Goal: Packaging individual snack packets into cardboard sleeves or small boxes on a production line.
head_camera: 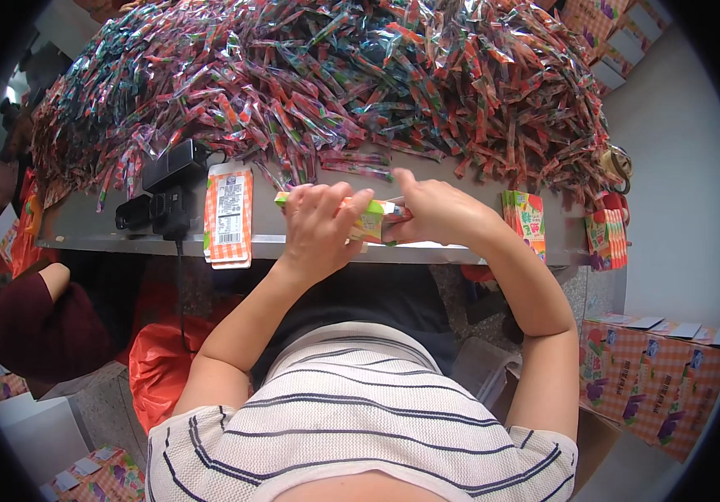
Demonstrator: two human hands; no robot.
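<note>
My left hand (325, 223) grips a small printed carton (369, 223) above the table's front edge. At the carton's right end, my right hand (438, 210) has its fingers around what look like wrapped sticks (397, 215), partly hidden by the fingers. Its index finger points up and away from the carton. Beyond both hands, a large heap of wrapped sticks (335, 81) covers the back of the table. A few loose sticks (356, 166) lie just past the carton. Left of my left hand is a stack of flat checked cartons (229, 213), reaching over the table edge.
A black device (174, 166) with a cable sits left of the flat cartons. More cartons (526, 219) stand to the right, and another bundle (607, 238) at the corner. A red plastic bag (165, 364) hangs below. A co-worker's sleeve (46, 326) is at left; checked boxes (651, 376) are at right.
</note>
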